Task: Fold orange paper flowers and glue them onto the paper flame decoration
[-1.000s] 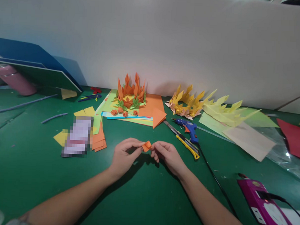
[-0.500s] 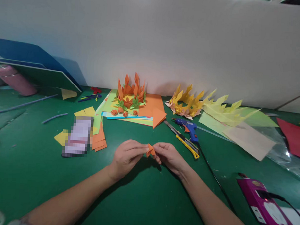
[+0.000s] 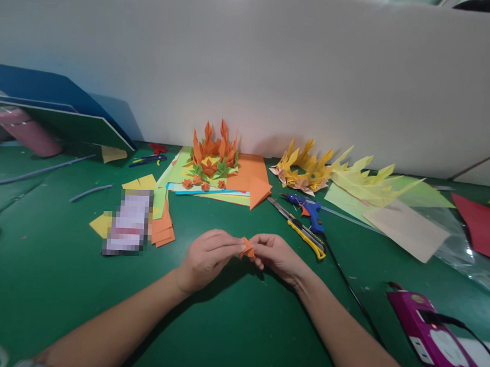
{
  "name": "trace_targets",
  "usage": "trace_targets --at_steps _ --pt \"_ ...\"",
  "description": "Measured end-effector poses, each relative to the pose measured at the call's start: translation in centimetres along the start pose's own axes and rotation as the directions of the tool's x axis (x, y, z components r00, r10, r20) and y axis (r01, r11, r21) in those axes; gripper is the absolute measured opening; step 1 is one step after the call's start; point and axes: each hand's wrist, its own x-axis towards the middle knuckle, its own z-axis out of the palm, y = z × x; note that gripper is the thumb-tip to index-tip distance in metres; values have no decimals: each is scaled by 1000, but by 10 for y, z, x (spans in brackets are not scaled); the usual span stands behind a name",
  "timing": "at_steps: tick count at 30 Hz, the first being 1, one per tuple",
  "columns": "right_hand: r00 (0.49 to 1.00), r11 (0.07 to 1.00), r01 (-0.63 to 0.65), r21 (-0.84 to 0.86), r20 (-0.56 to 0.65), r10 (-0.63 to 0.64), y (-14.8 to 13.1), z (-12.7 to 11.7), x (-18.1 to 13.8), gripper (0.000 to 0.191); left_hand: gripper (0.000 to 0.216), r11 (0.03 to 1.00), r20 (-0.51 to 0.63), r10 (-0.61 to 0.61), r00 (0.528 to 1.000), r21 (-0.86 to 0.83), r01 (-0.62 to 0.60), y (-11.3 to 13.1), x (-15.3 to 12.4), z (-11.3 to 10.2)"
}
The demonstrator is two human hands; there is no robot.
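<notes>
Muted light from above, soft shadows beneath forearms (image 3: 121, 320), glare on plastic (image 3: 466, 270) toward the counter's (image 3: 230, 329) right edge, phone (image 3: 127, 221) pixelated

I am holding a small, angular, creased piece of folded orange paper (image 3: 249, 249) between my left hand (image 3: 207, 256) and right hand (image 3: 277, 259), which are partly covering it.

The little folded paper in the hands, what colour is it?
The folded paper is orange, and it shows best in the head view.

Orange pc (image 3: 247, 248): matt ppr; glue gun (image 3: 312, 206): smooth plast.
</notes>
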Motion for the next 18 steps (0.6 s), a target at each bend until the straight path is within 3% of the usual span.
trace_targets --at_steps 2,5,10,13,16,18 --pt "999 999 28 -27 -36 -29 1 3 0 40 18 999 -3 -39 999 -3 39 0 1 1" --pt "990 992 96 -83 -97 -104 4 7 0 40 16 978 4 -210 978 -13 210 1 2 3" --pt "955 949 214 -232 -154 -253 11 8 3 34 12 849 37 -519 854 -97 520 4 2 7" --pt "913 893 296 -338 -173 -369 15 8 4 27 5 693 75 -691 719 -218 688 6 2 10" --pt "857 803 369 -468 -164 -489 17 10 3 18 7 446 164 -825 540 -399 802 8 5 12" --pt "795 689 422 -589 -125 -594 18 11 2 15 15 272 253 -863 438 -497 824 8 7 13"
